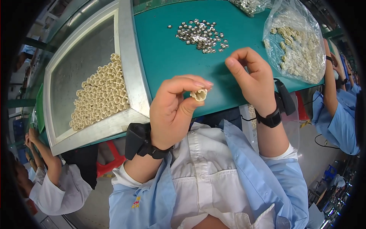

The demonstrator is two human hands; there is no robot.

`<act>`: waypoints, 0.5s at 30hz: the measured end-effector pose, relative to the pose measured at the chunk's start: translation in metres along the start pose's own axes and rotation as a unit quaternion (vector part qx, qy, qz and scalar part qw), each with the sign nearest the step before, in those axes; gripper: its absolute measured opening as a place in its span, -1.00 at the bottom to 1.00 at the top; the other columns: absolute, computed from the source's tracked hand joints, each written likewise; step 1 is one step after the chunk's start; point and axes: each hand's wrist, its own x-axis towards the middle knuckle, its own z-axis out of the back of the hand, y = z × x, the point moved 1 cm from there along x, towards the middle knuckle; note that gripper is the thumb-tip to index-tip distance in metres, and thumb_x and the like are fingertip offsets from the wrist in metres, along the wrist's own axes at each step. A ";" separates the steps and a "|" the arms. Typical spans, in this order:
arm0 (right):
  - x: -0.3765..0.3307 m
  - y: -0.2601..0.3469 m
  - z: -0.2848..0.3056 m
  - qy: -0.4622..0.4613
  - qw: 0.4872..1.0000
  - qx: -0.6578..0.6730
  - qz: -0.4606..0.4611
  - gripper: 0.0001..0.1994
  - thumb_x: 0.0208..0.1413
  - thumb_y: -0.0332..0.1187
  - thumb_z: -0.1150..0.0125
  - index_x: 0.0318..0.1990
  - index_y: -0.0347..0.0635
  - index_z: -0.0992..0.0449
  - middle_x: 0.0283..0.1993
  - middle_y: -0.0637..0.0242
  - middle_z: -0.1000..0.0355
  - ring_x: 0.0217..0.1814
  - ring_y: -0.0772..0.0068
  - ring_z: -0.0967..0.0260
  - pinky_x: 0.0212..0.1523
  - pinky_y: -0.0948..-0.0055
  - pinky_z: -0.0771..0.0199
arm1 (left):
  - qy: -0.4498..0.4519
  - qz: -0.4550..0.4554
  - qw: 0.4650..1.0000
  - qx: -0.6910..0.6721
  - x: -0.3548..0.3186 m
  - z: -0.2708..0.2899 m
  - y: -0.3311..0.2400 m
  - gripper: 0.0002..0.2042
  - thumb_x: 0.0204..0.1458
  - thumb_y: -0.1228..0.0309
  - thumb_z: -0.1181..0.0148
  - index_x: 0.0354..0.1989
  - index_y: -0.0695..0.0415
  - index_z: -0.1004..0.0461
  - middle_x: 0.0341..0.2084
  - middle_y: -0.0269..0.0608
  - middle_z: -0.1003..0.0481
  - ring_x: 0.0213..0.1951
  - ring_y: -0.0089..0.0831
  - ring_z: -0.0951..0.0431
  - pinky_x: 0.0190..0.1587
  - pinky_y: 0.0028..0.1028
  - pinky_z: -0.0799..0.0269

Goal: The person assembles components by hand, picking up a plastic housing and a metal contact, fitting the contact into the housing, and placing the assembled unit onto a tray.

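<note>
Between the thumb and fingers of my left hand [171, 108] is a small cream-coloured hollow piece [199, 94] with a notched rim, its open end showing. My right hand [255, 78] is raised to the right of it, apart from the piece. Its thumb and forefinger come together in a pinch; whether something tiny is between them I cannot make out. Beyond both hands, a loose pile of small shiny round metal caps [202, 36] lies on the green tabletop [160, 49].
On the left, a metal-framed tray [133, 61] holds many similar cream pieces [103, 95] packed upright. A clear plastic bag [297, 45] of cream pieces lies at the right, with another bag [249, 5] of metal parts behind. Other people sit at both sides; a red stool [110, 158] stands below.
</note>
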 end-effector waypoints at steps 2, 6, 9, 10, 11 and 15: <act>0.003 -0.007 0.000 -0.019 0.999 -0.026 -0.037 -0.88 0.10 -0.40 -0.14 -0.34 -0.26 -0.38 -0.42 0.54 -0.29 -0.39 0.76 -0.16 -0.36 0.73 -0.17 | -0.030 0.006 0.998 -0.055 -0.002 0.001 -0.004 -0.80 0.10 0.53 -0.04 -0.11 0.26 -0.30 -0.26 -0.12 -0.43 -0.17 -0.46 -0.45 -0.08 -0.53 -0.35; -0.001 -0.011 -0.003 -0.046 0.999 -0.014 -0.013 -0.89 0.05 -0.42 -0.18 -0.38 -0.28 -0.43 -0.50 0.48 -0.33 -0.48 0.74 -0.21 -0.45 0.71 -0.23 | -0.064 0.100 0.993 -0.008 -0.008 0.004 -0.036 -0.77 0.12 0.43 -0.04 -0.09 0.24 -0.24 -0.31 -0.08 -0.45 -0.24 -0.40 -0.47 -0.11 -0.43 -0.39; -0.004 -0.011 -0.005 -0.037 0.999 -0.016 0.020 -0.90 0.05 -0.43 -0.18 -0.39 -0.27 -0.42 -0.50 0.49 -0.32 -0.47 0.75 -0.18 -0.44 0.71 -0.22 | -0.102 0.031 0.992 0.071 -0.005 0.029 -0.061 -0.78 0.13 0.47 0.00 -0.08 0.24 -0.24 -0.31 -0.08 -0.46 -0.25 -0.42 -0.47 -0.13 -0.46 -0.38; -0.005 -0.012 -0.004 -0.038 0.999 -0.034 0.019 -0.90 0.06 -0.44 -0.17 -0.39 -0.27 -0.41 -0.51 0.50 -0.30 -0.47 0.75 -0.16 -0.44 0.72 -0.19 | -0.112 -0.003 0.988 0.104 -0.004 0.036 -0.069 -0.78 0.14 0.48 0.02 -0.07 0.25 -0.25 -0.31 -0.08 -0.47 -0.25 -0.43 -0.47 -0.13 -0.47 -0.38; -0.005 -0.012 -0.004 -0.039 0.998 -0.052 0.018 -0.90 0.06 -0.44 -0.16 -0.39 -0.27 -0.40 -0.51 0.51 -0.28 -0.47 0.75 -0.14 -0.44 0.72 -0.17 | -0.123 -0.007 0.985 0.122 -0.004 0.048 -0.078 -0.78 0.14 0.48 0.02 -0.07 0.25 -0.25 -0.31 -0.08 -0.47 -0.25 -0.43 -0.47 -0.13 -0.47 -0.38; -0.007 -0.016 0.002 0.007 0.998 -0.065 -0.012 -0.92 0.15 -0.45 -0.06 -0.32 -0.26 -0.36 -0.40 0.52 -0.27 -0.35 0.75 -0.15 -0.32 0.75 -0.13 | -0.269 0.007 0.923 0.274 -0.004 0.127 -0.112 -0.73 0.07 0.56 -0.04 -0.04 0.28 -0.28 -0.31 -0.21 -0.47 -0.22 -0.50 -0.46 -0.13 -0.58 -0.35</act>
